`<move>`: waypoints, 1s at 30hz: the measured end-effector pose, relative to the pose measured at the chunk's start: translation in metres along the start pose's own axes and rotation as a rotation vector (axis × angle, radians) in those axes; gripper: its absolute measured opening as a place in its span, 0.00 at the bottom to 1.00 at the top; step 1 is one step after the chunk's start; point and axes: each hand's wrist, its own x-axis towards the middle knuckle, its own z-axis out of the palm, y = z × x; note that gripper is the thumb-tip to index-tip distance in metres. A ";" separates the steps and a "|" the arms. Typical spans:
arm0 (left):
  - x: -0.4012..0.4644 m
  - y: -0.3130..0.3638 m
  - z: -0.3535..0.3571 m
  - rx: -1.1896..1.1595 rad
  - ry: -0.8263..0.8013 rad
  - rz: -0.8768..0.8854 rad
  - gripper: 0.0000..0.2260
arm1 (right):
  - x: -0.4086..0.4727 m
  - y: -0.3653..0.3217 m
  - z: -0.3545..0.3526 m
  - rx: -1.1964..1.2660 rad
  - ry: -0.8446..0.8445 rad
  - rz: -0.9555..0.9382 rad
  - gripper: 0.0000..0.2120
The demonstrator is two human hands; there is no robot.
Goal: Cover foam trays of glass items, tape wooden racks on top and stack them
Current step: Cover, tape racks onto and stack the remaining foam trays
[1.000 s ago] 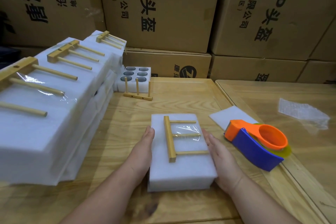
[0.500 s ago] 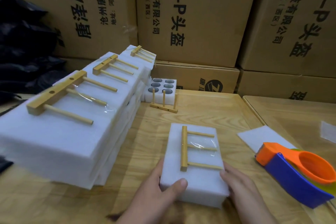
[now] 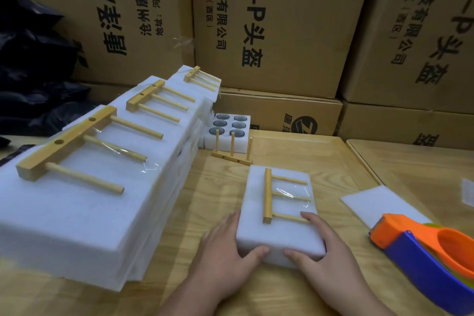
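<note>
A covered white foam tray [image 3: 279,233] lies on the wooden table with a wooden rack [image 3: 268,195] taped flat on top. My left hand [image 3: 225,254] holds its near left corner, thumb on the front face. My right hand [image 3: 323,251] holds the near right corner, fingers lying over the top edge. To the left stands a stack of finished foam trays [image 3: 77,213] with racks taped on them. Behind, an uncovered foam tray [image 3: 228,126] shows several glass items, and a loose wooden rack [image 3: 232,154] stands upright before it.
An orange and blue tape dispenser [image 3: 420,251] lies at the right, beside a flat foam sheet [image 3: 379,202]. Cardboard boxes [image 3: 269,23] wall off the back. Dark bags [image 3: 30,72] sit far left. A second table [image 3: 423,161] adjoins on the right.
My hands slid from the tray's long sides to its near corners, thumbs now on the front face. The view swung left and closer, bringing the stack into fuller view.
</note>
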 end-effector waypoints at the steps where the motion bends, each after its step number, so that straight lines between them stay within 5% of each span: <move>1: 0.007 0.000 0.004 0.135 -0.032 -0.068 0.45 | 0.006 0.002 -0.001 -0.035 0.017 -0.007 0.34; 4: 0.028 0.003 0.015 0.340 -0.083 -0.161 0.51 | 0.031 0.011 -0.003 -0.082 0.050 -0.007 0.32; 10: 0.050 0.002 0.026 0.488 -0.069 -0.125 0.47 | 0.099 0.037 -0.005 -0.045 0.135 0.015 0.34; 30: 0.066 0.005 0.028 0.470 0.034 -0.079 0.40 | 0.297 0.065 0.033 -0.069 0.128 0.042 0.37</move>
